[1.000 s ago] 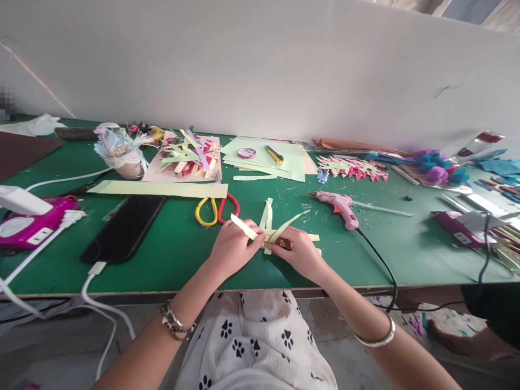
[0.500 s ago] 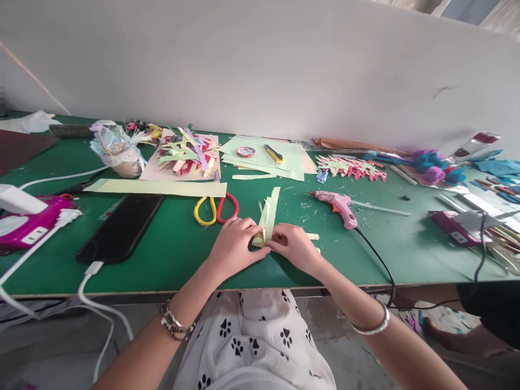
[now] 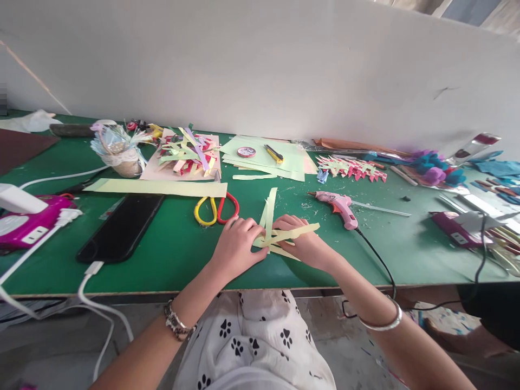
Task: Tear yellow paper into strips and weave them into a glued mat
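Note:
Several pale yellow-green paper strips (image 3: 270,212) cross one another low over the table's front middle, some upright, others pointing right. My left hand (image 3: 239,242) is closed on the left side of the strips, thumb and fingers pinching near the crossing. On the other side my right hand (image 3: 304,245) curls around the strips, its fingertips partly hidden behind one that slants up to the right across them. Scissors (image 3: 206,211) with a yellow and a red handle lie left of the hands, their blades under a long pale paper band (image 3: 162,188).
A pink glue gun (image 3: 343,206) lies to the right, its cord running off the front edge. Behind are paper sheets (image 3: 292,168) with a yellow cutter (image 3: 273,154) and a tape roll (image 3: 246,152). A black phone (image 3: 122,227) and a purple power strip (image 3: 36,222) are left.
A strip now slants up to the right across my right hand, where the ends lay low before. The right hand has shifted slightly right; the left has barely moved.

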The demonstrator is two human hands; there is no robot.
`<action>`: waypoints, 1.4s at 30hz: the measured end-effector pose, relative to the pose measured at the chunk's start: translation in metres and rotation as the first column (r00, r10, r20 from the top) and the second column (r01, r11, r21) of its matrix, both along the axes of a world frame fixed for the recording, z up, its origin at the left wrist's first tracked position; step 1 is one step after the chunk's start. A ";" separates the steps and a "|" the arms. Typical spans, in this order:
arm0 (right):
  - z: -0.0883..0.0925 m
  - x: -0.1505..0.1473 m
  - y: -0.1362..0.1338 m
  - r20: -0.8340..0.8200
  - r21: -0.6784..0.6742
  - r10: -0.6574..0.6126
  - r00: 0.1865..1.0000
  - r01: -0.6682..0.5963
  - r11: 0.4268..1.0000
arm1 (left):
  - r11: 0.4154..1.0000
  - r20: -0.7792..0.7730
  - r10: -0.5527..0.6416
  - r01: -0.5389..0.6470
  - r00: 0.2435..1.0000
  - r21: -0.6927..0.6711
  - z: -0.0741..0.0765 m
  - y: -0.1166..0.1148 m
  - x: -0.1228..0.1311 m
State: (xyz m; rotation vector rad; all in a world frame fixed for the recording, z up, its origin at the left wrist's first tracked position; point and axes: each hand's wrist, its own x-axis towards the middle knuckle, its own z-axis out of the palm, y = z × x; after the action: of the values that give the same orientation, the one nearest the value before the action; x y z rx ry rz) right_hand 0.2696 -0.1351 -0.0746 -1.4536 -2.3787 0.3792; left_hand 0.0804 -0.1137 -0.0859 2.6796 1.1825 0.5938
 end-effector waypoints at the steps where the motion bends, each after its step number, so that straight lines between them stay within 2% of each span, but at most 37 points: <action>1: 0.001 0.000 0.000 0.014 -0.017 -0.009 1.000 0.009 1.000 | 1.000 -0.003 0.001 -0.001 1.000 0.001 0.000 0.000 0.000; 6: 0.007 -0.001 0.005 0.078 -0.046 -0.035 0.996 0.038 0.998 | 1.000 0.014 -0.005 0.004 1.000 0.010 0.000 0.000 0.000; 12: 0.006 0.003 0.012 0.188 -0.013 0.028 0.982 -0.026 1.000 | 1.000 0.028 -0.011 0.011 1.000 0.004 -0.001 0.000 -0.001; 19: 0.019 0.014 0.022 0.111 -0.192 0.105 0.988 -0.082 0.978 | 1.000 0.037 -0.013 0.014 0.999 -0.025 -0.001 0.000 -0.001; 23: 0.025 0.016 0.026 0.109 -0.233 0.161 0.981 -0.132 0.963 | 0.999 0.018 -0.013 0.014 1.000 -0.041 0.001 -0.001 -0.001; 30: 0.019 0.013 0.035 0.183 -0.276 0.076 0.980 -0.023 0.961 | 0.999 0.004 -0.013 0.013 1.000 -0.032 0.001 -0.001 -0.001; 37: 0.013 0.010 0.031 0.140 -0.246 0.034 0.990 0.001 0.969 | 0.999 0.001 -0.012 0.012 1.000 -0.031 -0.001 -0.001 -0.001; 42: 0.016 0.008 0.030 0.093 -0.290 -0.072 0.993 0.097 0.952 | 0.999 0.018 -0.011 0.012 1.000 -0.036 0.000 -0.001 -0.001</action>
State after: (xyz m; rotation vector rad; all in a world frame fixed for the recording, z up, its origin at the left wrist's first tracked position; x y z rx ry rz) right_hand 0.2781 -0.1055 -0.0583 -1.7242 -2.3906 0.6902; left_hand 0.0795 -0.1144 -0.0861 2.6441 1.1611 0.5872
